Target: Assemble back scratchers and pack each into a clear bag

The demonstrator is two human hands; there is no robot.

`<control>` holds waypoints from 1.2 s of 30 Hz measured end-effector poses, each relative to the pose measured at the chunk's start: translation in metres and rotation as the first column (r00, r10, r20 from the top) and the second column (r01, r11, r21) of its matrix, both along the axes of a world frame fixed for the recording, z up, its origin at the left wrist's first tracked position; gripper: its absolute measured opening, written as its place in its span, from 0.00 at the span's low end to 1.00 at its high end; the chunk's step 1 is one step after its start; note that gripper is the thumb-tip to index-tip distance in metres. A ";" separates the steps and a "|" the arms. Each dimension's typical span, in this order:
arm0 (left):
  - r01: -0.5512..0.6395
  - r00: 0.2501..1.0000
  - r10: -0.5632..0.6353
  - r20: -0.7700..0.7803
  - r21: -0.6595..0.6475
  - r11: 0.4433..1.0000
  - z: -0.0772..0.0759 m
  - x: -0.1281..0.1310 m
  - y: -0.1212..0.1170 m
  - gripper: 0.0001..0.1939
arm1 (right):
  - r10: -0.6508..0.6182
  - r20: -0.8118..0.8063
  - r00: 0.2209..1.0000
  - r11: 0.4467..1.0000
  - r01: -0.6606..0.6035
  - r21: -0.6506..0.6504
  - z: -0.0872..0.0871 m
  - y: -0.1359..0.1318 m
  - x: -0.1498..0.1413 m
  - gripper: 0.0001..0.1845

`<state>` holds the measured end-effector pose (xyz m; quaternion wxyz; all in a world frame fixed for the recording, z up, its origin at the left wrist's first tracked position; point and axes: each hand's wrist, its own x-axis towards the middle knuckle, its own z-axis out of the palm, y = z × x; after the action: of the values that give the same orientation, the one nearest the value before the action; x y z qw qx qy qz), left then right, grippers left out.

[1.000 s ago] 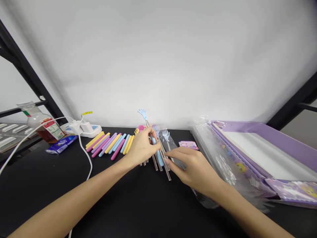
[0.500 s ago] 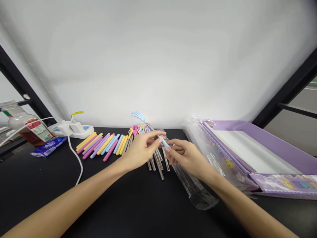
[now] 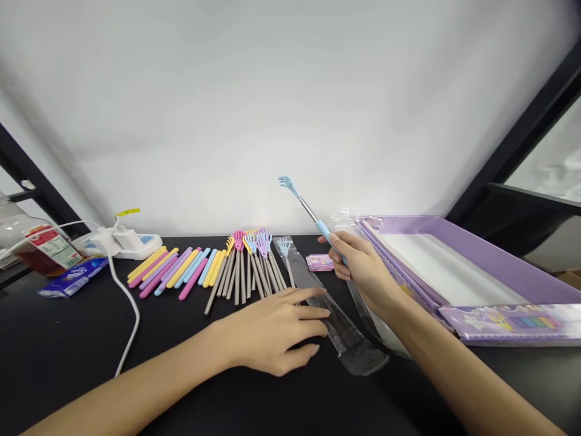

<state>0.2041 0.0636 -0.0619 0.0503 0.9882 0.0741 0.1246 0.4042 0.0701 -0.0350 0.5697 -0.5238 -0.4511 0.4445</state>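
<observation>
A light blue back scratcher (image 3: 308, 209) is gripped by its handle in my right hand (image 3: 358, 263), its claw end tilted up to the left. My left hand (image 3: 281, 330), fingers stretched out, hovers over or rests near a clear plastic sleeve (image 3: 338, 321); whether it touches cannot be told. Beyond it lie several metal rods with coloured claw heads (image 3: 240, 266), in pink, yellow, blue and purple. One rod with a blue claw (image 3: 284, 247) lies beside the sleeve, its lower end hidden by my hand. Loose coloured handles (image 3: 181, 269) form a row farther left.
A purple display box (image 3: 490, 266) stands on the right, with clear plastic packaging beside it. Small pink cards (image 3: 320, 262) lie near the wall. At left are a power strip (image 3: 140, 247), its white cable (image 3: 129, 297), a blue packet (image 3: 75, 277) and a bottle (image 3: 40, 248).
My left hand has let go of the back scratcher and come down toward the table with fingers spread. My right hand has lifted the scratcher up and to the right.
</observation>
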 end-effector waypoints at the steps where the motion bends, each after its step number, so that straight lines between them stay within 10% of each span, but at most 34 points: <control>1: -0.001 1.000 0.001 -0.011 0.011 1.000 -0.002 0.001 0.000 0.12 | 0.005 0.002 1.000 1.000 -0.005 -0.007 0.000 0.000 -0.001 0.16; 10: -0.005 0.970 -0.082 0.227 0.358 0.934 0.006 -0.002 0.013 0.12 | 0.017 0.026 1.000 1.000 -0.017 -0.008 -0.004 0.001 -0.002 0.18; 21: -0.077 0.932 -0.057 0.358 0.349 0.934 0.038 -0.017 0.004 0.11 | 0.072 0.016 0.997 0.997 -0.072 -0.004 -0.008 0.002 -0.001 0.18; 28: -0.386 0.906 0.390 0.163 0.693 0.608 0.058 -0.030 0.025 0.12 | 0.075 0.027 0.997 0.997 -0.075 -0.024 -0.010 0.002 0.001 0.18; 36: -0.450 0.832 0.554 0.007 0.593 0.668 0.057 -0.031 0.023 0.11 | 0.123 0.051 0.991 0.991 -0.120 -0.055 -0.011 0.001 -0.001 0.20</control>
<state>0.1733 0.0864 -0.0048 -0.2911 0.9038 0.3073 0.0632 0.4028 0.0713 -0.0456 0.5153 -0.5219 -0.4856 0.4757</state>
